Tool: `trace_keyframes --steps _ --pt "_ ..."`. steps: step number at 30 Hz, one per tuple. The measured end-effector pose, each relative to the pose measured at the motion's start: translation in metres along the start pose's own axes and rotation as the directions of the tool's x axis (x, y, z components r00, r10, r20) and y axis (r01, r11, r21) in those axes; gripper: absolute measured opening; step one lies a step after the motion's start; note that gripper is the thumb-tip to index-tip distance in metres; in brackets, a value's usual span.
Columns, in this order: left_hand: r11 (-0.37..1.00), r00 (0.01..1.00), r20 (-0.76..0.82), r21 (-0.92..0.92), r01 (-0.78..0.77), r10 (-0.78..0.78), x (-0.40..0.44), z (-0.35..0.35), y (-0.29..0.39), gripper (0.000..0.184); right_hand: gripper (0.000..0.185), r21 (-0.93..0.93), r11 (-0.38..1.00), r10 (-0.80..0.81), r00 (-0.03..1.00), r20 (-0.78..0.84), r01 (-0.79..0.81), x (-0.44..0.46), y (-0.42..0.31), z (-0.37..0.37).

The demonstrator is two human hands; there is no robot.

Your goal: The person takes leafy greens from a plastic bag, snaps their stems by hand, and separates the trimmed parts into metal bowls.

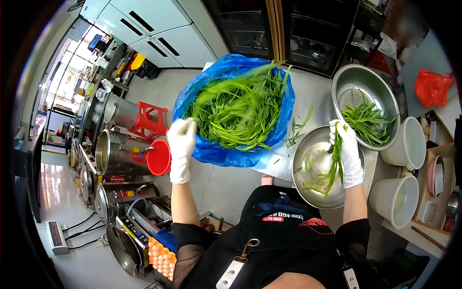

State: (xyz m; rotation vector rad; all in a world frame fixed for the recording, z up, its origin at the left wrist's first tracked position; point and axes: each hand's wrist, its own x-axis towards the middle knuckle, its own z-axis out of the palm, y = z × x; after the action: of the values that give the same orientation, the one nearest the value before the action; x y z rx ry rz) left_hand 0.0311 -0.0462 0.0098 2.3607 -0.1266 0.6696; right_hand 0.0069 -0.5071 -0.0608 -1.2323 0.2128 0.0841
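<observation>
Kitchen, grey floor, steel desk. Head view, from where I stand: right hand has its grip closed round a bunch of greens over the near steel basin. Left hand by the blue bag, fingers curled; blurred stalks beyond, can't tell whether held. Step in hand looks like gathering stalks into the bunch; adding more would call for the right grip easing slightly. Bunch's long axis runs lengthwise toward the wearer, lower ends pointing at the apron.

green stalks, heaped in blue bag
</observation>
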Motion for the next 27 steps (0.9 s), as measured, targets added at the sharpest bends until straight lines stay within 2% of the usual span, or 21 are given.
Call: trace_keyframes --steps 1,3,7,12,17,20,23,27 --pt "0.997 0.996 0.087 0.076 -0.013 0.007 -0.007 0.010 -0.008 0.010 0.018 0.007 1.000 -0.022 1.000 0.005 0.022 0.000 0.001 0.003" --pt "0.988 0.988 0.090 0.097 0.117 -0.126 -0.018 0.018 -0.010 0.011 0.018 0.022 0.997 -0.069 0.998 0.004 0.069 -0.001 0.002 0.014" --pt "0.986 0.987 0.043 -0.047 0.157 -0.155 -0.017 0.011 -0.002 0.013 0.017 -0.079 0.997 0.028 0.999 0.036 -0.025 -0.006 -0.014 0.023" --pt "0.994 0.994 0.034 -0.038 0.105 -0.104 -0.023 0.011 0.002 0.013 0.017 -0.101 0.995 0.014 0.992 0.122 -0.002 -0.004 -0.019 0.040" --pt "0.989 0.990 0.080 -0.080 0.126 -0.120 -0.025 0.012 0.014 0.011 0.018 -0.299 0.954 0.055 0.976 0.212 0.012 -0.002 -0.025 0.073" --pt "0.925 0.943 0.153 -0.200 0.322 -0.295 -0.026 0.014 0.015 0.012 0.021 -0.427 0.902 0.021 0.979 0.202 0.069 0.002 -0.021 0.092" --pt "0.805 0.869 0.258 -0.334 0.490 -0.422 -0.024 0.014 0.014 0.014 0.020 -0.433 0.880 -0.085 0.961 0.263 0.196 0.005 -0.011 0.101" --pt "0.783 0.841 0.292 -0.318 0.534 -0.455 -0.021 0.007 0.025 0.015 0.019 -0.450 0.871 -0.075 0.959 0.272 0.195 0.006 -0.011 0.106"
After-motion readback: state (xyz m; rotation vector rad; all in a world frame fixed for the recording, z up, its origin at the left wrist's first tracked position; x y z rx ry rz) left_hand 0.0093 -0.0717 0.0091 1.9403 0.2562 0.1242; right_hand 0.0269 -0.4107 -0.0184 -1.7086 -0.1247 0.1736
